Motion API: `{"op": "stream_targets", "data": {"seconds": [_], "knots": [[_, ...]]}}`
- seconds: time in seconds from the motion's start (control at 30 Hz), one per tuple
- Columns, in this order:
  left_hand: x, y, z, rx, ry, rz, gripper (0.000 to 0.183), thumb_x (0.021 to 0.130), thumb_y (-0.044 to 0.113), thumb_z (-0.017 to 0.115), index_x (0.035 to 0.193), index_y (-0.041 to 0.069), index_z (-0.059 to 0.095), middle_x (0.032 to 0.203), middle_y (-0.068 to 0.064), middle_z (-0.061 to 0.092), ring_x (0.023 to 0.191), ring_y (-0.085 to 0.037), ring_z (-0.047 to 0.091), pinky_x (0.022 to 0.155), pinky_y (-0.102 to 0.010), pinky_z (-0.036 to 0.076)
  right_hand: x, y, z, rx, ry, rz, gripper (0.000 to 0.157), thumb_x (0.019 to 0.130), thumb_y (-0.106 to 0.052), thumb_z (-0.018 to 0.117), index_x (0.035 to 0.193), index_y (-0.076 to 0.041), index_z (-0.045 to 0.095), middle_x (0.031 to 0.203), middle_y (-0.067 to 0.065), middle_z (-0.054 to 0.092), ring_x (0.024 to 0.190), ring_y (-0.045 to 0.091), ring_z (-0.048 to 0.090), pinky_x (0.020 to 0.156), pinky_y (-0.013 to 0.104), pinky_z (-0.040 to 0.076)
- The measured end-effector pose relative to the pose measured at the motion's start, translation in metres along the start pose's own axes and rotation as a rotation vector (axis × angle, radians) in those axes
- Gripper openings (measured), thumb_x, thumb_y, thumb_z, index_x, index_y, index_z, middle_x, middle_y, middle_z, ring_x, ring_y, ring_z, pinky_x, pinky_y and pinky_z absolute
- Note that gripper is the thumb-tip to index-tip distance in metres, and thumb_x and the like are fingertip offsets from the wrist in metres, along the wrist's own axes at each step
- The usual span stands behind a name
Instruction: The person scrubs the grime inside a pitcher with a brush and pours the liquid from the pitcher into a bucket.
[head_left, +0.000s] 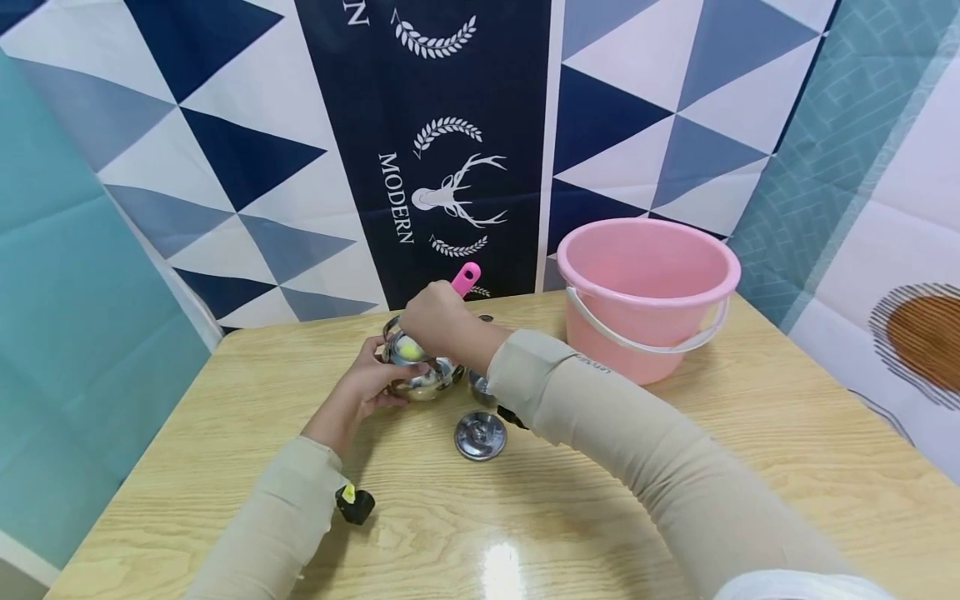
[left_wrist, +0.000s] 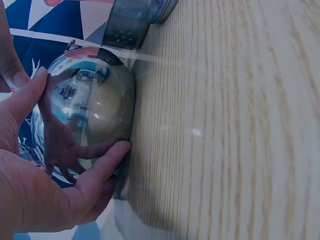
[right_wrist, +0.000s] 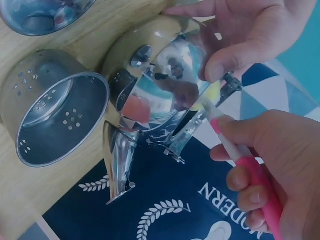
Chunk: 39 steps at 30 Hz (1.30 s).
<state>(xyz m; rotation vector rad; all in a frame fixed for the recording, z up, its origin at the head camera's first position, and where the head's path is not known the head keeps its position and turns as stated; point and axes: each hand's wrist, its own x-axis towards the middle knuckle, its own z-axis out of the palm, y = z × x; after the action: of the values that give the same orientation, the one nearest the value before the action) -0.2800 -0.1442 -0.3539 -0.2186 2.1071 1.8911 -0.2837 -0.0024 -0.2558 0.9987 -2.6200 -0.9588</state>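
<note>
A shiny steel teapot [head_left: 423, 387] stands at the back of the table. My left hand [head_left: 367, 373] grips its side, thumb near the rim and fingers low on the round body, as the left wrist view shows. My right hand [head_left: 437, 319] holds a brush by its pink handle [right_wrist: 263, 192]. The brush's yellow-tipped head [right_wrist: 212, 93] is at the teapot's open top, partly hidden by the rim. The teapot's spout [right_wrist: 120, 162] shows in the right wrist view. Beside the teapot is a steel strainer basket [right_wrist: 50, 117] with small holes, mostly hidden by my right arm in the head view.
A round steel lid [head_left: 481, 436] lies on the wooden table [head_left: 420, 517] in front of the strainer. A pink bucket [head_left: 637, 325] with a white handle stands at the back right. Patterned cloth [head_left: 465, 100] hangs behind the table.
</note>
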Motion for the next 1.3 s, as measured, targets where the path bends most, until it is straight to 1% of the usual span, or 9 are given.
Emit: {"op": "stream_targets", "data": {"seconds": [0.17,0.27,0.43,0.5,0.6,0.8,1.0,1.13,1.3], "knots": [[-0.001,0.0,0.0,0.002,-0.006,-0.002,0.091,0.081,0.014,0.081,0.147,0.019,0.019,0.134,-0.018,0.035,0.09,-0.027,0.057,0.071,-0.047,0.058,0.007,0.001,0.002,-0.057,0.012,0.022,0.008,0.09,-0.028,0.065,0.093,-0.024,0.072,0.074,-0.009,0.06,0.062,0.008,0.047,0.048,0.027,0.038],[-0.002,0.0,0.0,0.003,-0.002,-0.008,0.091,0.08,0.014,0.082,0.146,0.021,0.02,0.13,-0.017,0.038,0.081,-0.024,0.056,0.07,-0.045,0.058,0.011,0.002,0.003,-0.074,0.026,0.037,0.01,0.092,-0.023,0.062,0.092,-0.025,0.072,0.074,-0.009,0.061,0.062,0.007,0.047,0.049,0.027,0.036],[-0.002,-0.001,0.0,0.001,-0.003,0.003,0.09,0.08,0.015,0.082,0.146,0.023,0.021,0.128,-0.016,0.039,0.081,-0.022,0.055,0.067,-0.042,0.058,0.013,0.007,0.004,-0.078,0.026,0.063,0.013,0.092,-0.021,0.061,0.09,-0.026,0.073,0.075,-0.01,0.063,0.062,0.007,0.047,0.048,0.029,0.036],[-0.002,-0.002,0.001,0.003,-0.004,0.009,0.09,0.08,0.015,0.082,0.146,0.022,0.021,0.13,-0.016,0.038,0.086,-0.023,0.055,0.068,-0.043,0.058,0.012,0.008,0.004,-0.082,0.025,0.063,0.012,0.092,-0.022,0.062,0.09,-0.026,0.073,0.075,-0.01,0.063,0.062,0.007,0.047,0.049,0.029,0.036],[-0.002,-0.002,0.002,0.008,-0.002,0.013,0.091,0.079,0.017,0.083,0.146,0.022,0.021,0.131,-0.016,0.037,0.086,-0.024,0.056,0.071,-0.045,0.058,0.01,0.01,0.004,-0.109,0.023,0.059,0.011,0.092,-0.023,0.064,0.087,-0.026,0.073,0.072,-0.011,0.062,0.06,0.006,0.046,0.048,0.028,0.034],[0.0,-0.003,0.001,0.014,0.007,0.011,0.092,0.078,0.019,0.084,0.146,0.023,0.023,0.125,-0.015,0.039,0.072,-0.021,0.052,0.067,-0.043,0.058,0.005,0.015,-0.001,-0.153,0.008,0.038,0.012,0.091,-0.022,0.064,0.084,-0.024,0.072,0.063,-0.009,0.052,0.056,0.007,0.041,0.045,0.025,0.029],[0.001,-0.003,0.0,0.004,0.015,0.015,0.092,0.078,0.019,0.084,0.146,0.024,0.023,0.117,-0.014,0.041,0.065,-0.019,0.05,0.062,-0.039,0.057,-0.002,0.016,-0.011,-0.123,-0.04,0.006,0.009,0.087,-0.027,0.065,0.088,-0.022,0.073,0.064,-0.008,0.051,0.057,0.008,0.042,0.047,0.025,0.031],[0.0,-0.004,-0.001,-0.001,0.021,0.018,0.09,0.079,0.017,0.084,0.146,0.023,0.024,0.117,-0.014,0.042,0.068,-0.019,0.05,0.061,-0.039,0.058,-0.005,0.015,-0.015,-0.077,-0.06,-0.021,0.013,0.084,-0.031,0.066,0.09,-0.02,0.072,0.068,-0.006,0.054,0.059,0.009,0.044,0.049,0.026,0.036],[0.0,-0.004,-0.001,-0.002,0.025,0.018,0.088,0.079,0.016,0.083,0.144,0.022,0.024,0.12,-0.014,0.041,0.073,-0.02,0.05,0.062,-0.04,0.058,-0.005,0.014,-0.013,0.003,-0.043,-0.04,0.015,0.083,-0.032,0.066,0.09,-0.02,0.072,0.071,-0.006,0.058,0.061,0.01,0.047,0.052,0.028,0.043]]}}
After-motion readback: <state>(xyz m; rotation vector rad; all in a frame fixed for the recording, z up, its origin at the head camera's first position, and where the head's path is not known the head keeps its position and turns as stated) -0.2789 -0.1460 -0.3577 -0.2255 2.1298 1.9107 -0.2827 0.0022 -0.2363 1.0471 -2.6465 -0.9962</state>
